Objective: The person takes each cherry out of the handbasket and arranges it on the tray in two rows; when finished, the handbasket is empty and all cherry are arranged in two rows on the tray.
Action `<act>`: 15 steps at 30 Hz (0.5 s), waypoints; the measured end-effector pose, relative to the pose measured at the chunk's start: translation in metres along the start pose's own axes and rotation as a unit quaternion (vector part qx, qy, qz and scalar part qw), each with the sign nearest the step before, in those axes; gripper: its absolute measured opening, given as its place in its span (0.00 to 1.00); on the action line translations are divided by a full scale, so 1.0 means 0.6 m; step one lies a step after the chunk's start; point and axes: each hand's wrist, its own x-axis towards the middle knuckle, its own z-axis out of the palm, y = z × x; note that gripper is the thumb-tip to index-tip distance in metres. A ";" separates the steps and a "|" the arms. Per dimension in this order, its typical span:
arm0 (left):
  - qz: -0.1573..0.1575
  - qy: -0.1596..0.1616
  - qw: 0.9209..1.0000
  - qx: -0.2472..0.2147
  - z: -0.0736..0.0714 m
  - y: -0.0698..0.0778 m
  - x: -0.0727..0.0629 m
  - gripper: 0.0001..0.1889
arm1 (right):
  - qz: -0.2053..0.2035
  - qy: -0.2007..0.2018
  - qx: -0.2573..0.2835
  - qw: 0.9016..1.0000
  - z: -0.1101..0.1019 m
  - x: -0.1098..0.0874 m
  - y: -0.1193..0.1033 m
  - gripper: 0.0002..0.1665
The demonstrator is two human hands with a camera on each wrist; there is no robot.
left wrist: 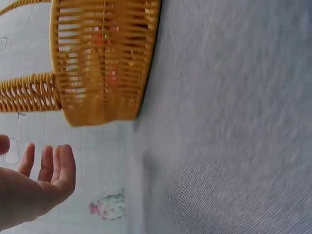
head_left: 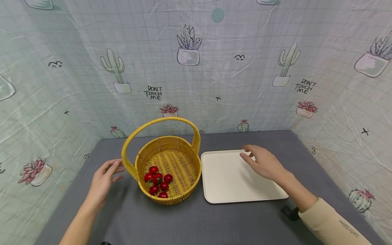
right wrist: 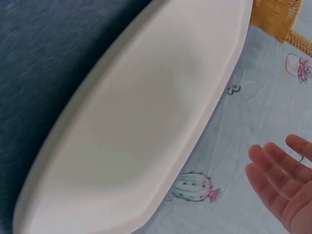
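Observation:
A yellow woven basket (head_left: 183, 163) with a tall arched handle (head_left: 162, 119) stands left of centre on the table. Several dark red cherries (head_left: 157, 178) lie bunched in its front left part. My left hand (head_left: 105, 177) is just left of the basket, fingers loosely bent and holding nothing; in the left wrist view the hand (left wrist: 41, 190) is apart from the basket's side (left wrist: 102, 63). To the basket's right lies a cream rectangular tray (head_left: 223, 177) with nothing on it. Over the tray's right part hovers my right hand (head_left: 263, 161), fingers relaxed and holding nothing.
A grey cloth (head_left: 183, 224) covers the table. Cactus-print fabric (head_left: 214, 85) hangs as walls behind it and on both sides. Near the right forearm there is a black strap-like piece (head_left: 290, 213), and a small dark object (head_left: 105, 243) shows at the bottom edge.

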 end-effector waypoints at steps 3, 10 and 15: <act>-0.024 0.004 0.995 -0.094 0.003 0.004 -0.007 0.25 | -0.018 0.001 0.011 1.000 0.002 0.006 -0.008 0.29; -0.089 0.018 0.973 -0.213 0.018 0.005 -0.024 0.19 | -0.041 0.005 0.022 0.999 0.005 0.018 -0.030 0.26; -0.144 0.009 0.950 -0.278 0.028 0.002 -0.039 0.14 | -0.060 0.005 0.028 0.998 0.007 0.029 -0.051 0.26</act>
